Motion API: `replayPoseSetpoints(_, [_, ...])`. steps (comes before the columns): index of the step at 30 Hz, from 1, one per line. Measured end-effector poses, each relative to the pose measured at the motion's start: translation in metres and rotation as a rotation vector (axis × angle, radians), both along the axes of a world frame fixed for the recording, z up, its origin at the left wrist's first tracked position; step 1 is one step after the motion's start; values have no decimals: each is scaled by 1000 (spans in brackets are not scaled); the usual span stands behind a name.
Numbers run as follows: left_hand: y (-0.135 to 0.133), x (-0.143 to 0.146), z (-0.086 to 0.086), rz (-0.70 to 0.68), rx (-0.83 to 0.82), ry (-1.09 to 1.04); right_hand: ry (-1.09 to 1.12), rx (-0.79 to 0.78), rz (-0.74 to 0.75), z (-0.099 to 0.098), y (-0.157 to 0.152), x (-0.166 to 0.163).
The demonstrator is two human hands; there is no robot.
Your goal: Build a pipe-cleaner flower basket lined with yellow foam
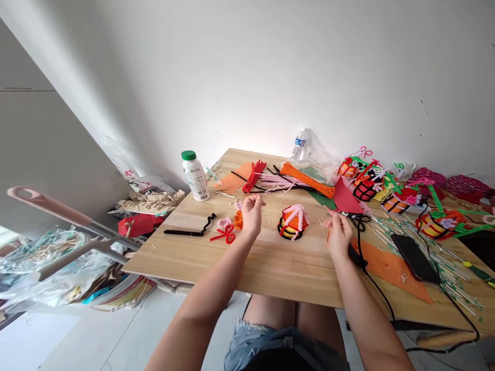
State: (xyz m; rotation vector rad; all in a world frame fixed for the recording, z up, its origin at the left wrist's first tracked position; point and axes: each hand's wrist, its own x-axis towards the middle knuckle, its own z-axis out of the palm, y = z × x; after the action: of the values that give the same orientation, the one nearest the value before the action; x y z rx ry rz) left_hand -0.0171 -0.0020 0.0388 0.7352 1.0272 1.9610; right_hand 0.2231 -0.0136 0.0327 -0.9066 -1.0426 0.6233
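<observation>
My left hand [253,212] is raised over the table with thumb and fingers pinched; whatever they hold is too small to make out. Across from it, my right hand [339,233] is pinched too, and its contents are also unclear. Between the two hands sits a small pipe-cleaner basket [294,222] in orange, pink, yellow and black, touched by neither. Beside my left hand lie a red pipe-cleaner bow [223,234], a pink curl [224,222] and a bent black pipe cleaner [185,233]. An orange fuzzy piece [238,220] is partly hidden behind that hand.
Bundles of orange pipe cleaners [307,179] and red pipe cleaners [254,176] lie at the back. A white bottle [195,176] stands at left. Several finished baskets [398,200], a phone [415,258], thin sticks [456,286] and a black cord [377,288] occupy the right side.
</observation>
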Motion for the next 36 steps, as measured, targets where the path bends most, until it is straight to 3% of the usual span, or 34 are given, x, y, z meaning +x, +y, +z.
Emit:
replayPoseSetpoints(10, [-4,-2,3,-75,24,25,-7,-65,8,9,3,3])
replayPoseSetpoints(15, [-10,-3,-1,-87,77,170,-75,-36,-97,23,-12,22])
replayPoseSetpoints(19, [-19,-5,1,-166,188,282,-434,-110,-65,48,-41,42])
replayPoseSetpoints(22, [-27,-4,6,-206,159,415,-802,-202,-105,60,-65,61])
replayPoseSetpoints(25, [-31,-2,9,-175,28,543,-1024,-256,-164,51,-79,77])
replayPoseSetpoints(27, [-28,0,6,-167,-39,519,-1121,-245,-95,41,-81,79])
replayPoseSetpoints(31, [-17,2,-8,-156,-63,335,-1154,-83,102,37,-68,51])
replayPoseSetpoints(36, [-4,3,-22,-188,-180,257,-1181,104,133,62,-27,-18])
